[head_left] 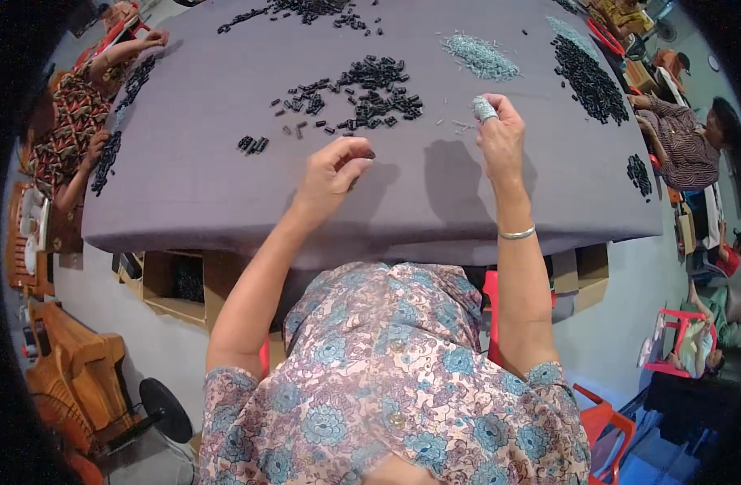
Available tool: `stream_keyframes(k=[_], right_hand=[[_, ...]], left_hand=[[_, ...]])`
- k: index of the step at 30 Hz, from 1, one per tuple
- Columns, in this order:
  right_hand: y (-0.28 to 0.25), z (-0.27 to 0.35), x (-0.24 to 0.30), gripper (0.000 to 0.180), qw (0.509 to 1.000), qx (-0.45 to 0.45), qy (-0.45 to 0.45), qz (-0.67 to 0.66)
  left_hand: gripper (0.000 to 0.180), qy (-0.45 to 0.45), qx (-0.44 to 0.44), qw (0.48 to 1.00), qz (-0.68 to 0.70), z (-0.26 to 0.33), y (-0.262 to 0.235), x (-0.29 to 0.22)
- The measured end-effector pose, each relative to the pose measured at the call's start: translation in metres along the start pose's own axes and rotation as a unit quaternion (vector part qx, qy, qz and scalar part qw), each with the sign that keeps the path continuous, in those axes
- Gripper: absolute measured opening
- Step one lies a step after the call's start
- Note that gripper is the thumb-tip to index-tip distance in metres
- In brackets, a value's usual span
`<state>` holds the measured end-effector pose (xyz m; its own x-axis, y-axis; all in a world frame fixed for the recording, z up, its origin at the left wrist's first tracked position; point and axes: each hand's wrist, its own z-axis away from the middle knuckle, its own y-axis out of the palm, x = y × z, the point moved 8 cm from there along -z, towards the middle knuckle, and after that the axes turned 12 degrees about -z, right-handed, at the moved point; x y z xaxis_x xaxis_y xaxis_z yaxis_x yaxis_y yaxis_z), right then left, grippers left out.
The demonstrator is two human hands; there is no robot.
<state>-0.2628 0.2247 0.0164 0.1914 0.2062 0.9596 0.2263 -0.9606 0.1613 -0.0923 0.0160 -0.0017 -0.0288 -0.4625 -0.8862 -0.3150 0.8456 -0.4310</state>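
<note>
Q. What lies before you, from largest to smallest?

A. My grey-draped tabletop point(184, 194) spans the view. Near its middle spreads a loose heap of black pieces point(377, 74); to the right lies a pile of silvery slivers point(481, 58). My left hand point(331, 171) is curled below the heap, thumb and forefinger nearly meeting on a dark piece point(372, 154); whether the palm holds more, I cannot tell. My right hand point(501, 139), below the silvery pile, pinches a silvery clump point(482, 107).

Q. What could go wrong?

A. I judge that a loosened right pinch could shed slivers, and that a sweeping left wrist could push the small black group point(253, 145) into the heap.

Q. And the counts?

A. One tabletop; one central heap, its pieces too many and overlapping to count; two hands; one small group, four or five pieces; one clump; one dark piece visibly pinched.
</note>
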Motion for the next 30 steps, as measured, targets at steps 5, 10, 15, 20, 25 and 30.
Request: stream_keyframes(k=[5,10,15,20,25,30], right_hand=[[0.006,-0.004,-0.002,0.009,0.992,0.048,0.011,0.112],[0.038,0.0,0.004,0.014,0.913,0.17,-0.136,0.344],[0.053,-0.004,-0.006,0.015,0.87,0.243,-0.148,0.403],[0.063,-0.008,-0.014,0.015,0.824,0.284,-0.14,0.469],[0.085,0.021,0.016,0.013,0.876,0.298,-0.119,0.36],[0.108,0.059,0.015,0.01,0.932,0.318,-0.045,0.169]], left_hand=[[0.013,0.074,-0.072,0.989,-0.104,0.002,0.004,-0.012],[0.013,0.115,-0.115,0.978,-0.133,0.006,0.007,-0.015],[0.015,0.065,-0.119,0.988,-0.072,0.006,0.004,-0.005],[0.015,0.086,-0.134,0.983,-0.089,0.008,0.002,-0.006],[0.014,0.06,-0.123,0.989,-0.054,0.008,0.001,-0.001],[0.016,0.044,-0.131,0.989,0.055,0.007,-0.001,0.003]])
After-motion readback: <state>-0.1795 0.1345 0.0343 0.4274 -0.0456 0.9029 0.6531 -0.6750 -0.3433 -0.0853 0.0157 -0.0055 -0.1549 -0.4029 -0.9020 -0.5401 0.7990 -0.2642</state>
